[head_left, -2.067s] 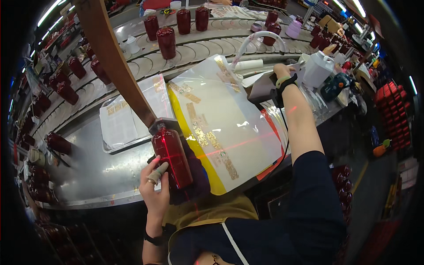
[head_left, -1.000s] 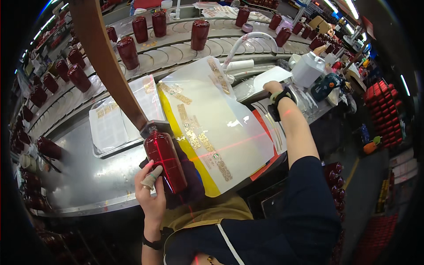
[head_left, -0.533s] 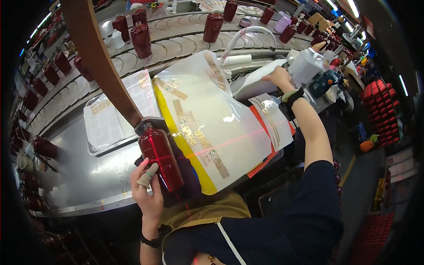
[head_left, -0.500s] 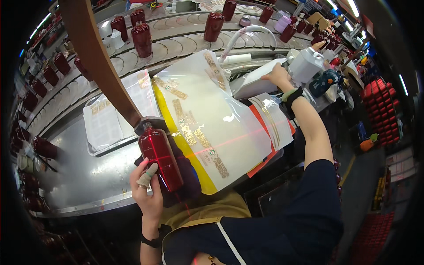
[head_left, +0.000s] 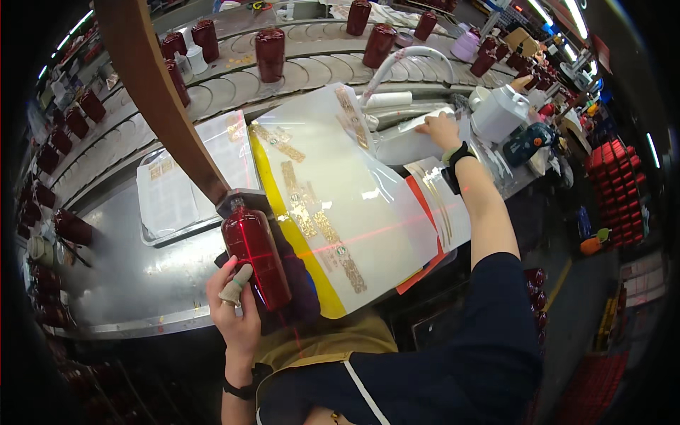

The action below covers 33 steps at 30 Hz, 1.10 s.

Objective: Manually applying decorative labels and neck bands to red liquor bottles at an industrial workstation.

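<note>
Where the grey metal desk (head_left: 134, 280) carries a translucent gold-patterned plastic sheet (head_left: 375, 227), a glossy dark-red shouldered bottle (head_left: 256, 256) lies at its front edge. Hands are apart: left hand (head_left: 236, 315) touches the bottle, right hand (head_left: 443, 132) a thin white sheet (head_left: 414, 125); grip cannot be determined.

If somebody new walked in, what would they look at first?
Probably the shiny red bottle touched by the left hand. Then the big whitish sheet with gold patterns, just right of the bottle, crossed by a thin red light. Behind them, more dark red bottles stand along the curved track.
</note>
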Tool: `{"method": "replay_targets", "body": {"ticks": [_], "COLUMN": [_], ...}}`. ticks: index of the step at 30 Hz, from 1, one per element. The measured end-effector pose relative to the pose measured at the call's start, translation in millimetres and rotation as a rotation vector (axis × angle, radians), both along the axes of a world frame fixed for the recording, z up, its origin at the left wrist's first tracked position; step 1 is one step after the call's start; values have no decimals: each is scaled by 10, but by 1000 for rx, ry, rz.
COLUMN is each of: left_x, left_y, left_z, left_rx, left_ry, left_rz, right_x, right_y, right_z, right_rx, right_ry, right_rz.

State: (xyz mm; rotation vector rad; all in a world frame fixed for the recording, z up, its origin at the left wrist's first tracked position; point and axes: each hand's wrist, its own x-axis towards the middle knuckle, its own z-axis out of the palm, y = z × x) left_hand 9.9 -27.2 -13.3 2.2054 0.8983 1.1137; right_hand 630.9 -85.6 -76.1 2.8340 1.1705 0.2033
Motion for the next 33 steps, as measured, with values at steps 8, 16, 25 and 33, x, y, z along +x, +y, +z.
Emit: {"method": "replay_targets", "body": {"ticks": [8, 16, 25, 33], "left_x": [34, 83, 131, 141], "left_y": [-38, -72, -95, -88], "left_z": [-6, -102, -177, -117], "left_rx": [25, 29, 54, 131], "left_ry": [59, 97, 114, 153], "left_rz": [18, 63, 115, 140], "right_x": [109, 115, 613, 376], "right_y": [126, 281, 174, 248], "right_z": [-175, -423, -1045, -762], "right_rx": [-39, -172, -93, -103], "right_ry": [6, 228, 337, 279], "right_rz": [-9, -57, 135, 172]}}
